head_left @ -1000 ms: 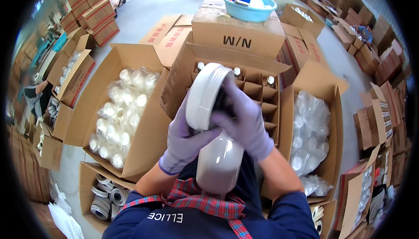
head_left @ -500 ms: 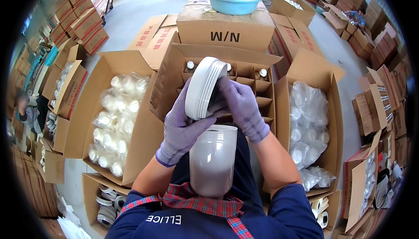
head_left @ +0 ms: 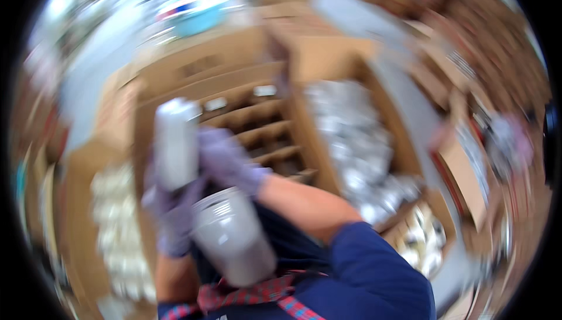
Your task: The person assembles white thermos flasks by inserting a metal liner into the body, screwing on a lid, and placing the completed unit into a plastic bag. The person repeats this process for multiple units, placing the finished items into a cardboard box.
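Motion blurs the whole view. My left hand (head_left: 170, 214), in a lilac knit glove, is closed round a large white round lid (head_left: 177, 144) seen nearly edge-on. Against the lid's right side rests my right hand (head_left: 231, 159), gloved alike; its fingers are smeared and partly hidden. Below both hands, a wide clear, greyish jar (head_left: 234, 238) stands tilted on my lap with its mouth toward the lid. Just beyond is a carton with cardboard dividers (head_left: 266, 109), where a few light caps (head_left: 264, 90) show in the far compartments.
On the right, an open carton holds clear bagged parts (head_left: 351, 138); nearer is one with cream-coloured pieces (head_left: 421, 238). To the left lie white bagged pieces (head_left: 114, 226) in another carton. A light-blue basin (head_left: 202, 16) sits on a box at the far side. Stacked cartons (head_left: 486, 39) fill the right background.
The view has swung to the right, so everything appears shifted left and smeared. The lid has turned more edge-on, and my right hand has drawn back from inside it to its side.
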`<control>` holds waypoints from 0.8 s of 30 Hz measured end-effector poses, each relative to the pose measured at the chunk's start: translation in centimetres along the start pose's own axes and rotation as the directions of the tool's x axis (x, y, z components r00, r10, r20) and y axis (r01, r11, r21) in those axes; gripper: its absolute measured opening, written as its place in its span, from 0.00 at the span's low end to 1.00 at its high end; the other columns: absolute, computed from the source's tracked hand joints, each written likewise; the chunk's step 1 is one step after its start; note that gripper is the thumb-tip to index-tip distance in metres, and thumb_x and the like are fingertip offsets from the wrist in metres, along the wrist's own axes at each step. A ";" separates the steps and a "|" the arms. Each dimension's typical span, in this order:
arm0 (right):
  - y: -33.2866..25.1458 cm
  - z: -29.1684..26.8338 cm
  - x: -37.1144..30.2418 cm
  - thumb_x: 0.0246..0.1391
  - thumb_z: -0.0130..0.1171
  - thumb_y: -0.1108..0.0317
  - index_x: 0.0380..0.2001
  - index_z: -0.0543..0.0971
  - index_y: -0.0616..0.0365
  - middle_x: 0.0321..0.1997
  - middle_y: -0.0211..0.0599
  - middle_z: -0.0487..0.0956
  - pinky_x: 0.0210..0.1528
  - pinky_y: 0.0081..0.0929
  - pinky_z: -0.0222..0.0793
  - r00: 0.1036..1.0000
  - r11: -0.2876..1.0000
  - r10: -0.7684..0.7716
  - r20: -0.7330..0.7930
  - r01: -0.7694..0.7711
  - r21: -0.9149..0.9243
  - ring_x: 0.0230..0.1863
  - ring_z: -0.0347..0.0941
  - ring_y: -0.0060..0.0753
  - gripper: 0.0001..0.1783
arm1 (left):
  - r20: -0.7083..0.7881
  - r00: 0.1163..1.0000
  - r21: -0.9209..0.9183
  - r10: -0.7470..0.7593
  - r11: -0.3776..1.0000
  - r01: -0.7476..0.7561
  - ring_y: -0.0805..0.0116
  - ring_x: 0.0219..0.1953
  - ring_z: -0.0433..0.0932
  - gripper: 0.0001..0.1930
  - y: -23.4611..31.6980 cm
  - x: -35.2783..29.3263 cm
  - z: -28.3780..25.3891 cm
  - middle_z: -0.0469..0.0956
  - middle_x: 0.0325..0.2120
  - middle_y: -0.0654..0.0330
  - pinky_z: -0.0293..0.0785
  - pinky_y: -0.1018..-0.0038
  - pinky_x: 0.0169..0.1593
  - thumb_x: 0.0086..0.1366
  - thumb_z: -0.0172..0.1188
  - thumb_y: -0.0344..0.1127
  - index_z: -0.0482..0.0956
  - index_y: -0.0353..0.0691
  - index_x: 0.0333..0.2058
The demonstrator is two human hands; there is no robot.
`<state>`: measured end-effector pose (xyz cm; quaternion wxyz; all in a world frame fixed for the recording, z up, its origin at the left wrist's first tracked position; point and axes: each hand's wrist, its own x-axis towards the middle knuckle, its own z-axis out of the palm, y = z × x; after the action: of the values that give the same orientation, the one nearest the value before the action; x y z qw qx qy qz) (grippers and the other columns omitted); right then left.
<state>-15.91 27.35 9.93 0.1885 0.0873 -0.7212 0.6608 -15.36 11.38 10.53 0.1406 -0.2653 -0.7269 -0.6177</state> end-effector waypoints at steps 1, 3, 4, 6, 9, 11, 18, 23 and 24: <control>1.0 -0.5 1.6 0.58 0.59 0.62 0.38 0.75 0.64 0.33 0.50 0.79 0.37 0.45 0.73 0.877 0.727 -0.433 0.210 0.477 -0.493 0.36 0.78 0.52 0.14 | 0.084 0.996 0.133 -0.042 0.991 0.031 0.62 0.54 0.77 0.33 0.0 0.9 -1.6 0.77 0.55 0.53 0.74 0.65 0.59 0.54 0.75 0.27 0.74 0.33 0.59; -4.3 2.4 1.1 0.43 0.69 0.62 0.51 0.72 0.60 0.39 0.54 0.77 0.45 0.43 0.75 0.988 0.976 -0.074 0.136 0.100 -0.196 0.43 0.76 0.60 0.31 | 0.000 0.975 -0.296 -0.223 0.931 0.213 0.61 0.58 0.74 0.34 -2.0 1.2 -6.7 0.72 0.59 0.50 0.74 0.67 0.59 0.60 0.66 0.23 0.65 0.32 0.65; -4.7 2.8 0.8 0.44 0.70 0.61 0.52 0.71 0.61 0.40 0.54 0.78 0.45 0.43 0.75 0.959 0.896 -0.257 0.118 0.282 -0.342 0.43 0.76 0.61 0.32 | 0.028 0.967 -0.452 -0.253 0.860 0.238 0.60 0.59 0.73 0.35 -0.5 1.5 -7.4 0.71 0.61 0.49 0.73 0.67 0.60 0.60 0.64 0.21 0.63 0.30 0.66; -4.5 2.8 0.5 0.46 0.70 0.60 0.54 0.69 0.62 0.39 0.53 0.80 0.45 0.42 0.75 0.910 0.815 -0.406 0.084 0.402 -0.418 0.43 0.78 0.61 0.34 | 0.018 0.966 -0.464 -0.258 0.853 0.237 0.58 0.62 0.71 0.35 0.6 1.1 -6.6 0.68 0.63 0.48 0.70 0.66 0.62 0.60 0.61 0.20 0.61 0.29 0.67; -1.5 3.0 0.8 0.49 0.70 0.58 0.55 0.69 0.63 0.35 0.53 0.82 0.44 0.42 0.76 0.995 0.990 -0.086 -0.059 0.092 0.105 0.42 0.79 0.59 0.34 | 0.020 0.999 -0.018 -0.046 0.999 0.046 0.56 0.65 0.68 0.36 0.5 0.4 -3.2 0.65 0.65 0.47 0.67 0.64 0.64 0.61 0.59 0.19 0.59 0.29 0.68; 1.2 3.1 1.8 0.50 0.69 0.57 0.54 0.68 0.65 0.34 0.54 0.82 0.43 0.43 0.76 0.983 0.873 0.178 0.032 -0.173 0.455 0.41 0.80 0.59 0.35 | 0.194 0.947 0.260 0.255 0.918 -0.300 0.55 0.66 0.66 0.35 1.6 0.6 -1.5 0.64 0.66 0.47 0.65 0.63 0.66 0.62 0.57 0.19 0.58 0.29 0.69; -3.3 1.4 -0.5 0.44 0.71 0.70 0.64 0.57 0.67 0.36 0.53 0.81 0.42 0.42 0.76 0.907 0.867 -0.421 -0.012 0.398 -0.301 0.39 0.80 0.57 0.46 | 0.056 0.987 -0.272 -0.149 0.949 0.158 0.58 0.65 0.66 0.34 1.2 1.7 -5.2 0.65 0.65 0.48 0.64 0.64 0.66 0.65 0.54 0.22 0.56 0.30 0.69; -3.7 1.4 1.7 0.43 0.68 0.74 0.59 0.65 0.67 0.36 0.55 0.80 0.41 0.37 0.76 0.991 0.989 -0.092 0.099 0.079 0.126 0.38 0.80 0.53 0.38 | -0.035 0.998 -0.131 -0.050 0.990 0.045 0.61 0.64 0.68 0.36 0.1 0.8 -2.1 0.65 0.65 0.50 0.65 0.66 0.66 0.63 0.61 0.22 0.58 0.31 0.69; -2.4 2.4 2.2 0.43 0.67 0.74 0.51 0.71 0.66 0.36 0.56 0.80 0.42 0.38 0.76 0.980 0.982 -0.189 0.066 0.189 0.003 0.39 0.81 0.52 0.29 | -0.043 0.997 -0.092 -0.067 0.994 0.062 0.61 0.62 0.70 0.39 -0.7 1.0 -3.0 0.66 0.65 0.50 0.68 0.66 0.64 0.60 0.64 0.21 0.58 0.30 0.69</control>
<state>-17.38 24.96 12.83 0.2266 0.1769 -0.7166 0.6355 -16.97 8.57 11.04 0.1252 -0.2334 -0.7029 -0.6602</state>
